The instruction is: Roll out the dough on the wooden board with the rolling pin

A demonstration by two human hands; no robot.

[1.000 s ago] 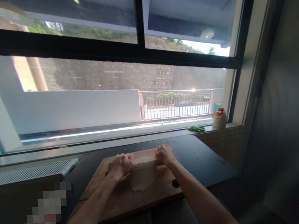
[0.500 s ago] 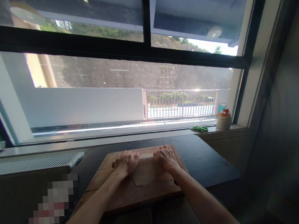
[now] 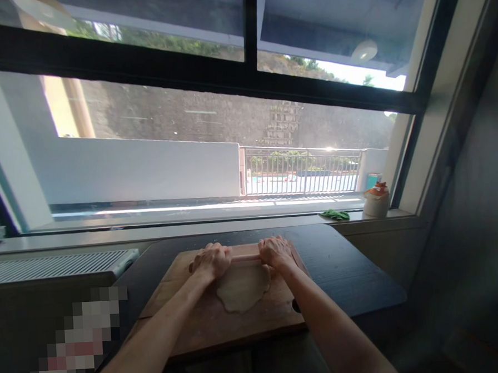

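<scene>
A rolling pin point(image 3: 245, 258) lies crosswise near the far edge of a wooden board point(image 3: 190, 337). My left hand point(image 3: 213, 259) is closed over its left part, and the pin's end pokes out beyond the knuckles. My right hand point(image 3: 274, 251) wraps round the right part and hides that end. On the near side of the pin, a flat, uneven sheet of pale dough point(image 3: 243, 290) is spread on the board. Its far edge reaches up to the pin.
The board rests on a dark table point(image 3: 345, 276) below a wide window. A green cloth point(image 3: 335, 215) and a white pot point(image 3: 376, 205) with an orange-brown top stand on the sill. To the left is a white radiator point(image 3: 65, 267).
Both hands have pushed the rolling pin slightly away from me, toward the board's far edge. More of the dough sheet shows on the near side. The view has shifted a little.
</scene>
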